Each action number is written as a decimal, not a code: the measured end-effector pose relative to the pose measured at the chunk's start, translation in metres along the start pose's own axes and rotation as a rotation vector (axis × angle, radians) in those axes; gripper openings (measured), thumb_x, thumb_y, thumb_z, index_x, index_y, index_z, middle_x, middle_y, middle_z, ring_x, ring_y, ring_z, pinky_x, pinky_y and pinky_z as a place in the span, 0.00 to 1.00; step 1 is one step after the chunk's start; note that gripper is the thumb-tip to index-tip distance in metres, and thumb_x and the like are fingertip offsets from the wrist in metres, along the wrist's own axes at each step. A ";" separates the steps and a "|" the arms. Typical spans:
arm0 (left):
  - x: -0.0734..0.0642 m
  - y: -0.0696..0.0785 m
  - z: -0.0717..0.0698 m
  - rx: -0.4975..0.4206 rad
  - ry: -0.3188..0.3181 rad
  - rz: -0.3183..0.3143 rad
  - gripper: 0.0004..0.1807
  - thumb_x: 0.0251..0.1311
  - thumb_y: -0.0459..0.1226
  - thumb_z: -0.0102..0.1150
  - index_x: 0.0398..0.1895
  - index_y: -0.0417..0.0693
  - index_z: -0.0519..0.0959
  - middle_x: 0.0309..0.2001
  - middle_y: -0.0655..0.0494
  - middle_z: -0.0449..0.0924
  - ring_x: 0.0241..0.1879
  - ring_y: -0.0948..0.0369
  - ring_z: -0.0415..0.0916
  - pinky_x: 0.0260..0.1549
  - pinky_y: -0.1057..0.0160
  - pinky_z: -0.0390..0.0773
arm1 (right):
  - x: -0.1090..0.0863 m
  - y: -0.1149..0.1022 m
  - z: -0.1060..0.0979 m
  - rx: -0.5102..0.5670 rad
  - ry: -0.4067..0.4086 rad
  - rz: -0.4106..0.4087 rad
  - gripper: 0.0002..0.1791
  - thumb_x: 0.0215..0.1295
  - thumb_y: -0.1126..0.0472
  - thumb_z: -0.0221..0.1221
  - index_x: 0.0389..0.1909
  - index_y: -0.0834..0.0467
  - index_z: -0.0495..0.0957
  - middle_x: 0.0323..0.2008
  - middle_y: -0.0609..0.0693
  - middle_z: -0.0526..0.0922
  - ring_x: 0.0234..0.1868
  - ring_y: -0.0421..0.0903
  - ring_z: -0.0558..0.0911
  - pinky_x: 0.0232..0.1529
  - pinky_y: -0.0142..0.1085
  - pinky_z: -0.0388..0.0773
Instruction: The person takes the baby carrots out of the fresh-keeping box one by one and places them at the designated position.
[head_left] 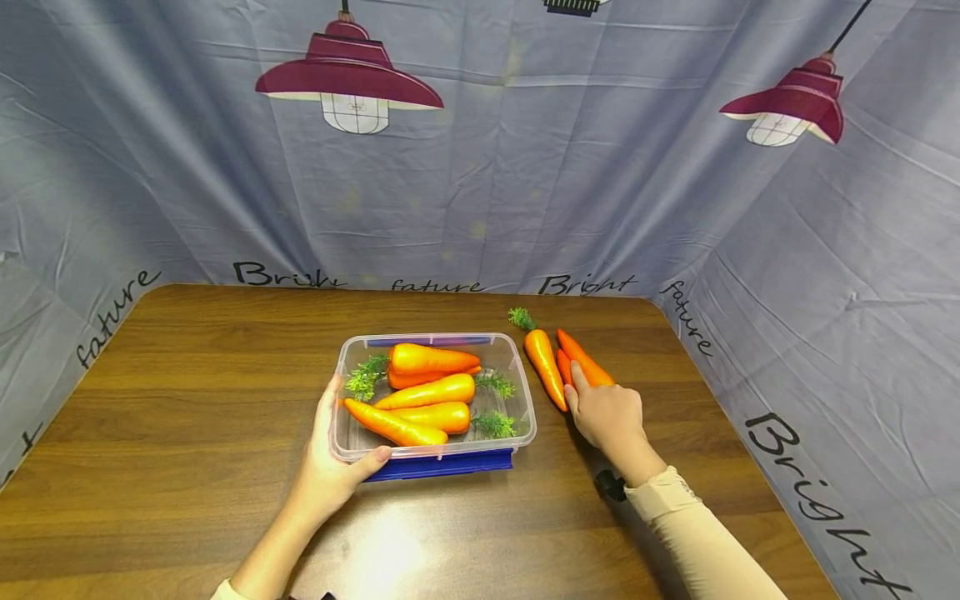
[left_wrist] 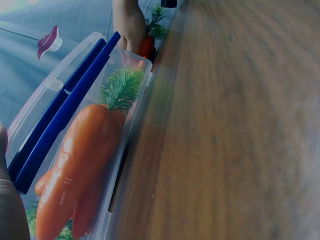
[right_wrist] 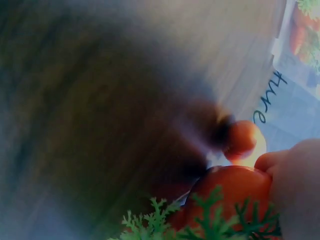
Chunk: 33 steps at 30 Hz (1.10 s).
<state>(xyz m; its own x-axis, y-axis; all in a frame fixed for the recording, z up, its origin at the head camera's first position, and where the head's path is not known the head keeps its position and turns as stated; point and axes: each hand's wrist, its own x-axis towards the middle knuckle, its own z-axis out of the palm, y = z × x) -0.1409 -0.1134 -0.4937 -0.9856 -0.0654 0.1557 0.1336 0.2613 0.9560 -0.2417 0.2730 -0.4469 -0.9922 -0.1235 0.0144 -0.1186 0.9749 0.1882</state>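
A clear plastic food container (head_left: 525, 392) with blue clips holds several orange carrots (head_left: 431, 390) with green tops. My left hand (head_left: 330, 475) grips its front left corner, thumb over the front rim and fingers along the left wall. To the right of the container, my right hand (head_left: 611, 417) grips a carrot (head_left: 564, 367), its index finger lying along it and the thumb at its left side. Another carrot (head_left: 585, 358) lies against it on the right, partly under the hand. Leafy green fronds (right_wrist: 200, 220) show close by in the right wrist view.
A single carrot (head_left: 545, 367) with a green top lies on the wooden table (head_left: 187, 400) between the container and my right hand. Grey-blue curtains (head_left: 480, 183) with printed lamps and lettering enclose the table at the back and sides.
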 end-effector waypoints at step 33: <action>0.001 -0.003 0.000 -0.054 -0.009 0.046 0.66 0.46 0.34 0.77 0.79 0.72 0.40 0.77 0.47 0.54 0.70 0.49 0.63 0.60 0.79 0.65 | 0.021 -0.028 -0.074 0.107 0.024 -0.006 0.38 0.73 0.29 0.27 0.76 0.42 0.58 0.56 0.60 0.82 0.42 0.67 0.82 0.36 0.60 0.76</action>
<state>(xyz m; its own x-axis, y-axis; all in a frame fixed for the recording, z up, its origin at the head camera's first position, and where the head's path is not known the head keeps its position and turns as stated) -0.1419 -0.1142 -0.4964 -0.9792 -0.0456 0.1977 0.1839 0.2114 0.9599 -0.2564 0.2292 -0.3795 -0.9904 -0.1329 0.0376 -0.1294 0.9881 0.0826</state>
